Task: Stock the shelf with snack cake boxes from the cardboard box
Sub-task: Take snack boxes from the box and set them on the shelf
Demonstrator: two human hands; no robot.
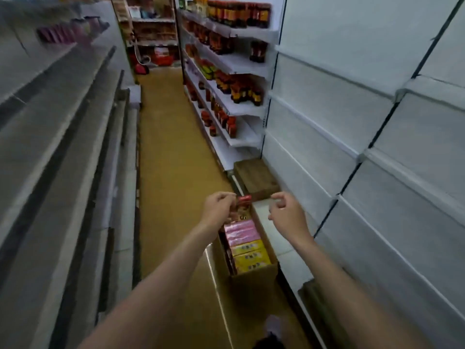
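Tan flooring (pixel 173 152) is running open between grey shelving (pixel 63 147) and the white shelf unit (pixel 352 137). Reaching forward, the left hand (pixel 217 210) is pinching a red snack cake box (pixel 243 203) above the open brown cardboard box (pixel 254 278) holding pink and yellow packs (pixel 247 248). Beside it, the right hand (pixel 286 214) is hovering, fingers loosely curled, holding nothing.

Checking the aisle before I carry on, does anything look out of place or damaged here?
Nothing looks spilled or damaged. The only odd item is a brown wooden crate sitting on the floor against the bare white shelving, just beyond the open cardboard box of snack cake boxes.
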